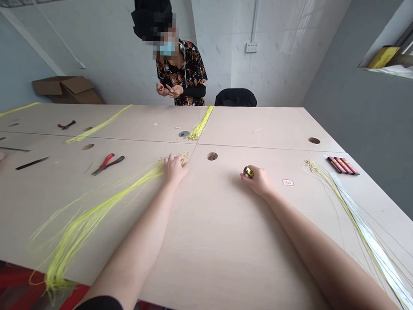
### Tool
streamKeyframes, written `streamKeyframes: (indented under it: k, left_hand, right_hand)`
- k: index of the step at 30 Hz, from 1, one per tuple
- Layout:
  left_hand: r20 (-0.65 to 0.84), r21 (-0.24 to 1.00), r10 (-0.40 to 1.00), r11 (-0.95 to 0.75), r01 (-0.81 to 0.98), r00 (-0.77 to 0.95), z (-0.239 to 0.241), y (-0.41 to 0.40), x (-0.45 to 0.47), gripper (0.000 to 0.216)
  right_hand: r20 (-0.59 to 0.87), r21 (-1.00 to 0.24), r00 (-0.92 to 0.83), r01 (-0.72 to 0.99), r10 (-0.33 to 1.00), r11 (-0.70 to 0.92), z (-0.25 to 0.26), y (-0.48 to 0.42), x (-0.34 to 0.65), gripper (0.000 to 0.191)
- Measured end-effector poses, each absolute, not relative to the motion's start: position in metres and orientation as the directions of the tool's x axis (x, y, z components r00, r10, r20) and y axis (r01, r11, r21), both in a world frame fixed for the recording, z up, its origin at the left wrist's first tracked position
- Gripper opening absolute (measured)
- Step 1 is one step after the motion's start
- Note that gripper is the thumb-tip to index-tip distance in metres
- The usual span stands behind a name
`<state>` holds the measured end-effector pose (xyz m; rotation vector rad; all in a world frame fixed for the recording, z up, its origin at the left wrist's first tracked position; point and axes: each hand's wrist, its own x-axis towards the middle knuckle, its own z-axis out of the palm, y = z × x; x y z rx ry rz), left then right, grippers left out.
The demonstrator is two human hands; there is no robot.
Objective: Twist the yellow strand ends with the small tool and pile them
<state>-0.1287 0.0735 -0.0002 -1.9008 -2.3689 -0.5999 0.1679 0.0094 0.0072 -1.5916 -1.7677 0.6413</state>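
— What sits closest to the lens?
— A black sleeve [101,306] at the bottom edge. Two bare forearms stretch away from it over a pale wooden desk [203,245].

— And the hands?
— The left hand [175,168] lies palm down, fingers curled onto the far end of a yellow strand bundle [89,218]. Whether it pinches any strand cannot be told. The right hand [258,180] is closed around a small yellow-and-black object [249,172], low over the desk and well apart from the left.

— Where does that bundle run?
— From the left hand it runs diagonally to the near-left edge of the desk, where its loose ends fan out and hang over.

— What lies around them?
— A round hole [212,156] in the desk lies between the two hands, and a small red-and-white label [287,182] lies just beside the right one. Left of the bundle are red-handled pliers [107,163] and a black tool [32,163]. On the right, a paler bundle [360,223] runs toward the near-right corner, with red-and-black sticks [343,165] near its far end.

— Farther off?
— A second yellow bundle [201,124] and a third yellow bundle [97,127] lie on the far half of the desk. Behind it stands a second person [189,68] in a patterned shirt, both hands raised to the chest around something small. A black chair [235,97] stands beside that person, and a cardboard box [68,89] sits by the left wall.
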Motion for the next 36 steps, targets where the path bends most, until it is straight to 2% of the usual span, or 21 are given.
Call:
streamKeyframes:
  k: [7,29,36]
  left_hand:
    - [0.280,0.269,0.925,0.179,0.946,-0.255,0.0018,0.0725,-0.1273,0.027]
    - [0.329,0.240,0.927,0.102,0.965,-0.180,-0.0040,0.0758,-0.1336,0.017]
    - [0.376,0.275,0.910,0.074,0.959,-0.178,-0.0065,0.0774,-0.1360,0.014]
  right_hand:
    - [0.139,-0.754,-0.043,0.643,0.989,0.134,0.0079,0.0091,0.1674,0.019]
    - [0.145,-0.696,-0.114,0.694,0.983,0.183,0.0074,0.0103,0.1688,0.018]
    - [0.154,-0.683,-0.123,0.703,0.980,0.196,0.0060,0.0110,0.1693,0.017]
